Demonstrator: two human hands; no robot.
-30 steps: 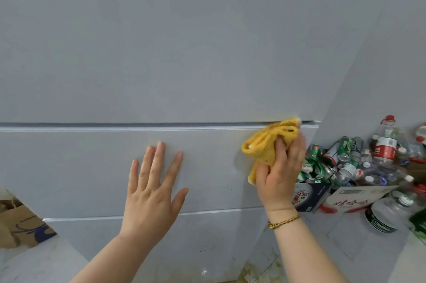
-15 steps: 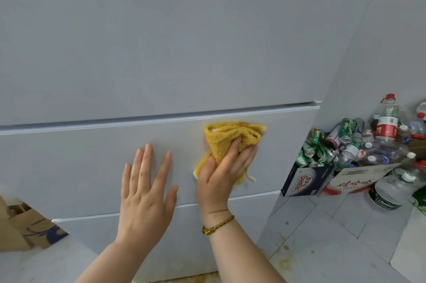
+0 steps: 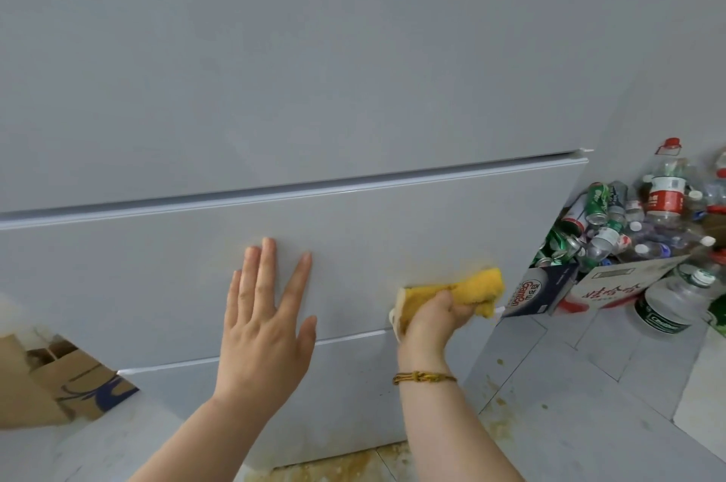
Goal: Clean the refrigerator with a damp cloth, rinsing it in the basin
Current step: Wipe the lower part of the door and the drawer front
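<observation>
head | right hand grips cloth | near refrigerator right edge

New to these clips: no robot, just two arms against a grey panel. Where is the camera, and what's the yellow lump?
No machine here: a person works bare-handed. The one camera sits on their head, looking forward and down, so you see their own arms. The grey surface is the refrigerator front, with seams between its panels. The left hand lies flat on the middle panel, fingers straight. The right hand, a bracelet on its wrist, grips a bunched yellow cloth near that panel's lower right corner. On the floor at right stand cardboard boxes heaped with cans and bottles; a brown box sits at left. The floor shows brownish stains. No basin is in view.
</observation>
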